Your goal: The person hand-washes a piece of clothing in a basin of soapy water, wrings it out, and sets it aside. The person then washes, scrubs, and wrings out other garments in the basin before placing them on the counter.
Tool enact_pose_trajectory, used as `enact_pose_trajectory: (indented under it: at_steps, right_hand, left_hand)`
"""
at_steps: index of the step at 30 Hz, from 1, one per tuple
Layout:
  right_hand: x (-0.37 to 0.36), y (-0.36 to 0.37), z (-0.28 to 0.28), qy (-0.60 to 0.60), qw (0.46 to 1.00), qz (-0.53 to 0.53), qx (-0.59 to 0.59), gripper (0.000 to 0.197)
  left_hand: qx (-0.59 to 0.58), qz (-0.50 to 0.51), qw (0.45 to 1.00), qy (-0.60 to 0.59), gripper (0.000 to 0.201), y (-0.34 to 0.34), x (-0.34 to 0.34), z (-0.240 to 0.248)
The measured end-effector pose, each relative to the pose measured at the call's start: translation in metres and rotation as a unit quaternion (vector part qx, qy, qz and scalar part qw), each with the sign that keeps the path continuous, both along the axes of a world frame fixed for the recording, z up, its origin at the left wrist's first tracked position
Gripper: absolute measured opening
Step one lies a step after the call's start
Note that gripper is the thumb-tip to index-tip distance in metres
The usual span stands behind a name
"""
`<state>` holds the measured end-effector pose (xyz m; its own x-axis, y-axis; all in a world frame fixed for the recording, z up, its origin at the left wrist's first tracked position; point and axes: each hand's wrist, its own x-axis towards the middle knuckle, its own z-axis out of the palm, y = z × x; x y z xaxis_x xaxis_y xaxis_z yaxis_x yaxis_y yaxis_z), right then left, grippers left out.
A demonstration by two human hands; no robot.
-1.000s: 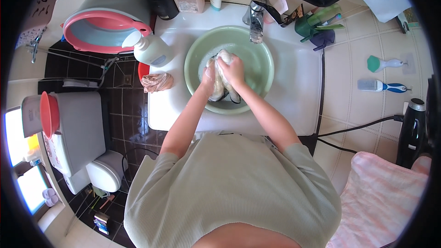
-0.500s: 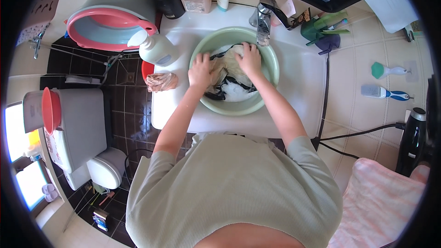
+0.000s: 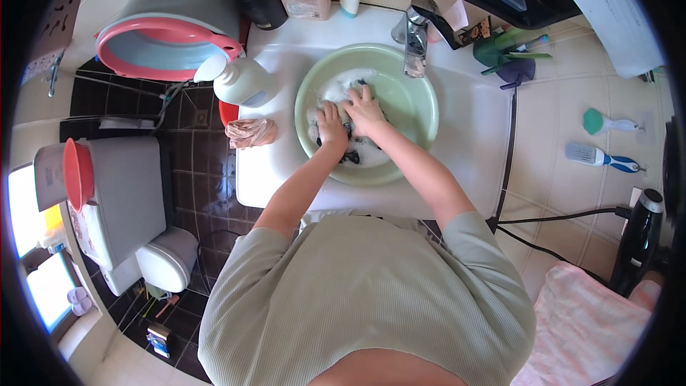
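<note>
A pale green basin (image 3: 418, 111) sits in the white sink (image 3: 471, 136) under a chrome tap (image 3: 414, 43). It holds foamy water and a dark wet cloth (image 3: 350, 154). My left hand (image 3: 331, 125) and my right hand (image 3: 364, 111) are side by side in the basin, both pressing down on the dark cloth with fingers closed over it. Suds cover parts of the cloth and the water around my hands.
A white detergent bottle (image 3: 239, 80) and a bunched pink cloth (image 3: 250, 132) lie on the sink's left edge. A pink-rimmed tub (image 3: 164, 36) is at far left. A toilet (image 3: 121, 207) stands below. A hair dryer (image 3: 639, 236) hangs right, beside a pink towel (image 3: 593, 329).
My hands were apart and spread over the cloth half a second ago; now they have come together at the basin's left and press the cloth into the suds.
</note>
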<state>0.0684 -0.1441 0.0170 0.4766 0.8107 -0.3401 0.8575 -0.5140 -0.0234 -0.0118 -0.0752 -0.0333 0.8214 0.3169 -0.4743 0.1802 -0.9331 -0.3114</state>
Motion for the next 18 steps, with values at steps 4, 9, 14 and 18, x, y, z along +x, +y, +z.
enact_pose_trajectory:
  at_steps: [4,9,14,18]
  right_hand:
    - [0.003,0.003,-0.034,0.010,0.993,-0.049,0.106,0.050]
    - [0.011,0.012,-0.044,-0.045,0.991,-0.045,0.117,0.030]
    - [0.014,0.017,-0.039,0.023,0.996,-0.072,0.041,0.023]
    - [0.021,0.000,-0.024,0.069,0.989,-0.091,0.098,0.029]
  left_hand:
    - [-0.099,0.088,0.989,-0.071,0.051,-0.002,0.008,-0.005]
    - [-0.017,0.034,0.998,-0.052,0.030,0.002,0.010,-0.012]
    - [-0.024,0.078,0.994,-0.072,0.025,0.007,0.010,-0.032]
    - [-0.108,0.062,0.985,-0.115,0.032,0.007,0.007,-0.001]
